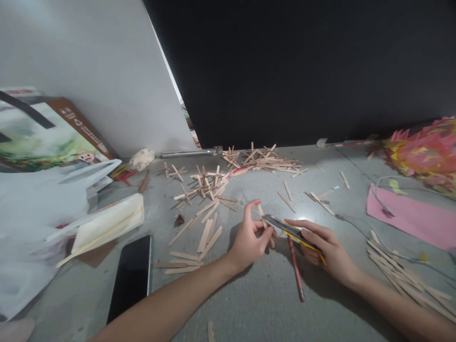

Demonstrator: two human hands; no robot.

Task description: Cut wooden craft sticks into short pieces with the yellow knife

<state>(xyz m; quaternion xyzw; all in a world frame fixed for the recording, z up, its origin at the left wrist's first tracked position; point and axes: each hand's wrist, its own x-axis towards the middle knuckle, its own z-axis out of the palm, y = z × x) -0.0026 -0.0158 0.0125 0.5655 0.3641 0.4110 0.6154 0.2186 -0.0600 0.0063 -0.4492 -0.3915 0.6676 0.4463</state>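
Note:
A short popsicle stick [261, 210] is pinched between the fingers of my left hand [251, 237], held just above the table. My right hand [322, 244] is closed round a yellow and grey utility knife [290, 229]. Its tip meets the stick near my left fingertips; whether it has cut into the wood I cannot tell. Below the knife lies a red pencil [296, 273], partly covered by my right hand at its upper end. To the left of my left hand, loose popsicle sticks [204, 235] are spread on the table.
Piled sticks [270, 159] lie along the black panel [302, 71]. At left are a smartphone [130, 275], a notebook [107, 225] and a white plastic bag [39, 213]. Pink paper [409, 216], a cable [384, 206], more sticks [402, 275] and a pink-yellow paper craft [423, 152] occupy the right.

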